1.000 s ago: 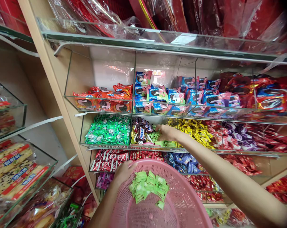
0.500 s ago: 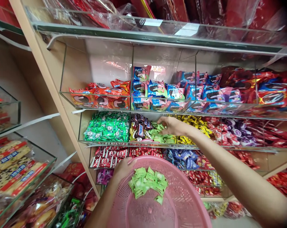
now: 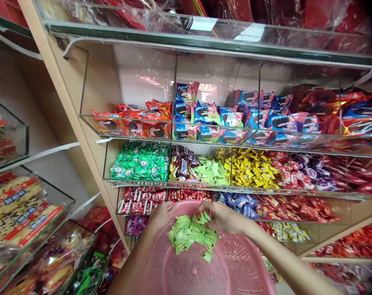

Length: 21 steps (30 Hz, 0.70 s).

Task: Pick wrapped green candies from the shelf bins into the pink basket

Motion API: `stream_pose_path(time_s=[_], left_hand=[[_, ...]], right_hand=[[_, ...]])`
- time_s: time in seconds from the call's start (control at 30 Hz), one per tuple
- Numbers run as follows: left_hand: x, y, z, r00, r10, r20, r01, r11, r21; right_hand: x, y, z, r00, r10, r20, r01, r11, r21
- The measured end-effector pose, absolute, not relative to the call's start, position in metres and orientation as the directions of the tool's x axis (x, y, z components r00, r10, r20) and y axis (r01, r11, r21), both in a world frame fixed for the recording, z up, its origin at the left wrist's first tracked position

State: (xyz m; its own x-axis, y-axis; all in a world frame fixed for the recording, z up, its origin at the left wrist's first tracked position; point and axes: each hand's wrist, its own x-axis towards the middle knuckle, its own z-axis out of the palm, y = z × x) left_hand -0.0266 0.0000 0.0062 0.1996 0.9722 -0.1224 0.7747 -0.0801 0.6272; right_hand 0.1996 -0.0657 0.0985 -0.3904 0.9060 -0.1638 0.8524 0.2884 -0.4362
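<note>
A pink plastic basket (image 3: 244,258) with perforated sides is held in front of the shelves. My left hand (image 3: 163,215) grips its rim at the far left. Inside lies a pile of light green wrapped candies (image 3: 182,235). My right hand (image 3: 221,217) is over the basket's far side, its fingers curled around some of the green candies just above the pile. More green candies (image 3: 210,170) fill part of a glass shelf bin, beside brown Snickers bars (image 3: 184,166).
Green-wrapped sweets (image 3: 141,162) and yellow sweets (image 3: 253,168) lie in bins on the same shelf. Orange and blue cookie packs (image 3: 207,112) sit one shelf higher. A wooden upright (image 3: 69,110) stands at left, with glass bins of pastries (image 3: 19,213) beyond it.
My right hand has come down from the green candies' bin to the basket, bringing some of them. My left hand stays on the rim, and the view has shifted slightly.
</note>
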Motion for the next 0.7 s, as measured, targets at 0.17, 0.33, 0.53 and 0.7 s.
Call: stream_pose_path(time_s=[0.17, 0.33, 0.53, 0.7], left_hand=[[-0.027, -0.002, 0.01, 0.21, 0.971, -0.118, 0.78, -0.094, 0.619], [-0.029, -0.003, 0.012, 0.2, 0.973, -0.118, 0.764, -0.079, 0.641], [-0.025, -0.002, 0.011, 0.197, 0.971, -0.133, 0.789, -0.077, 0.609], [-0.024, -0.003, 0.009, 0.204, 0.97, -0.135, 0.803, -0.087, 0.589]], right_hand=[[0.191, -0.051, 0.041, -0.389, 0.91, -0.144, 0.906, 0.349, -0.24], [0.17, -0.053, 0.031, -0.31, 0.942, -0.129, 0.948, 0.316, 0.025], [0.157, -0.049, 0.033, -0.324, 0.936, -0.14, 0.931, 0.342, 0.128], [0.158, -0.045, 0.024, -0.321, 0.936, -0.143, 0.934, 0.338, 0.116]])
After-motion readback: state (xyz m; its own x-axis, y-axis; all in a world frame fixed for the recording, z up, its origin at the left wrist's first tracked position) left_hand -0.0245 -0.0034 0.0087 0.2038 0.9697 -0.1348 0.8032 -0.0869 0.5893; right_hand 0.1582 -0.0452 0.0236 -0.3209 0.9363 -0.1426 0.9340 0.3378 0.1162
